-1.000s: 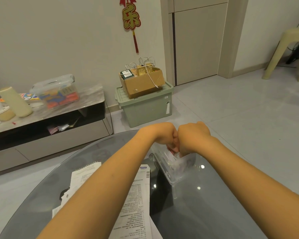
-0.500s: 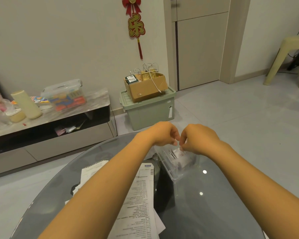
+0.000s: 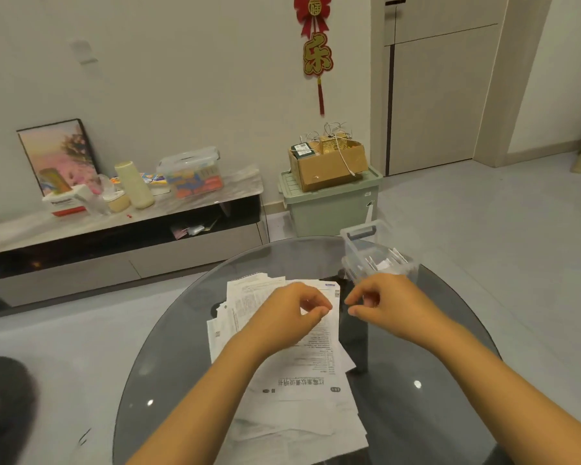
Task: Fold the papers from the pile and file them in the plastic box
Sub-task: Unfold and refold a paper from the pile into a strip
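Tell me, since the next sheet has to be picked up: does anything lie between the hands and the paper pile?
Nothing visible does. The left hand hovers right above the paper pile, and the right hand hangs beside it over bare glass table. Both hands hold nothing. The plastic box sits just beyond the right hand.

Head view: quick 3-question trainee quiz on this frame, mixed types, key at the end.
1. True or false: the left hand holds a folded paper.
2. Where does the clear box stand relative to the paper pile?
A. beyond it, to the right
B. on top of it
C. on the floor
3. Fill in: the pile lies on a round ____ table.

Key:
1. False. Both it and the right hand have loosely curled fingers and hold nothing.
2. A. The box sits near the table's far edge with folded papers upright inside.
3. Glass.
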The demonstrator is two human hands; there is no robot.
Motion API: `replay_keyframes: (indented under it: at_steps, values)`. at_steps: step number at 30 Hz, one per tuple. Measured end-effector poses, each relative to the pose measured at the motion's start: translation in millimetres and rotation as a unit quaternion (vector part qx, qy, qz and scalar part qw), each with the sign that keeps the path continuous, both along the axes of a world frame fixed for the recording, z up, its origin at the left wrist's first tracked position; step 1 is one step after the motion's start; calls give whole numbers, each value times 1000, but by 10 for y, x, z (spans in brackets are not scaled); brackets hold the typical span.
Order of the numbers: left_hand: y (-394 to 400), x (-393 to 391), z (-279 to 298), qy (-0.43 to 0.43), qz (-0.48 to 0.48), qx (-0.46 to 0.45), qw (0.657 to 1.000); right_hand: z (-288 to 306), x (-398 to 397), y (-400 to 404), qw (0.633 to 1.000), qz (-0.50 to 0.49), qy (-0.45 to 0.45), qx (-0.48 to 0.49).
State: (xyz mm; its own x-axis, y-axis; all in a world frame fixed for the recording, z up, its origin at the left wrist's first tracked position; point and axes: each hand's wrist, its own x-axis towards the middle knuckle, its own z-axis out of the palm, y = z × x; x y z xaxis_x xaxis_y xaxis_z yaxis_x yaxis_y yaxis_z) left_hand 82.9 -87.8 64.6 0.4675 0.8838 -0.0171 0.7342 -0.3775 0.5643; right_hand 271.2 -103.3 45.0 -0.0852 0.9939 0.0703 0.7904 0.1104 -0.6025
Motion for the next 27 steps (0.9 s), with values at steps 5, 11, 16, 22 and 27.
replay_keyframes:
  at_steps: [5, 11, 16, 22, 27]
  values:
    - [-300, -280, -273, 0, 28, -37, 999, -236, -197, -168, 997, 62, -20, -29]
    - [-440, -570, -675, 73, 22, -47, 996, -516, -303, -258, 992, 113, -24, -42]
    - [-494, -645, -781, 165, -18, -110, 980, -665, -323, -280, 982, 176, -48, -46]
    - [-447, -604, -806, 190, -19, -26, 981, -763, -339, -270, 979, 190, -58, -43]
    - [-428, -610, -816, 178, -13, -5, 984, -780, -363, -266, 979, 181, -89, -10]
